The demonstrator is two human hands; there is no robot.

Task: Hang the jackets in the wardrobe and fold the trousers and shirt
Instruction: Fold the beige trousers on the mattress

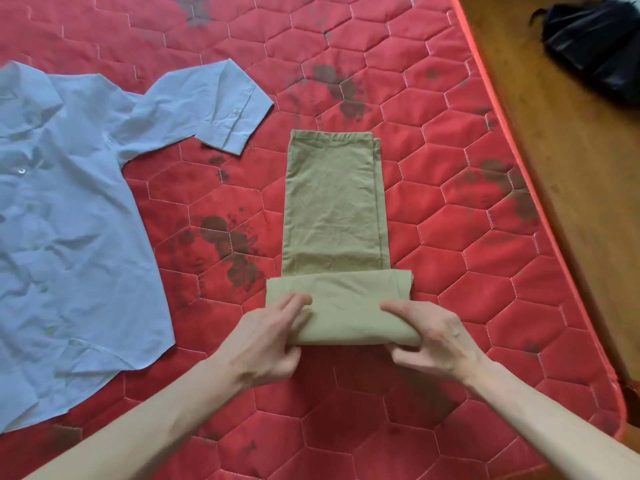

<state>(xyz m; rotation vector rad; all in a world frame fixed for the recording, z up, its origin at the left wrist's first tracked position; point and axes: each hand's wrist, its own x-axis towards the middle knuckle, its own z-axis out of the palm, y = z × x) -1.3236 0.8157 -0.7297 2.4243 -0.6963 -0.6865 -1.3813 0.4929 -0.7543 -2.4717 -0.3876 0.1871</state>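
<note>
Both hands, left [268, 336] and right [431, 341], pinch the trousers [334, 209] fold at 6 o'clock; next, probably roll it toward 12.

Bed mattress [346, 46]: red quilted cover, hexagon stitching, dark stains scattered across it. Khaki trousers [334, 202] lie flat mid-mattress, folded narrow, near end rolled up. Left of trousers, apart: light blue shirt [69, 220], spread open, one sleeve reaching toward them.

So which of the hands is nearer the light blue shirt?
Left. The left hand grips the khaki trousers on the side facing the light blue shirt; right hand grips their far side.
</note>
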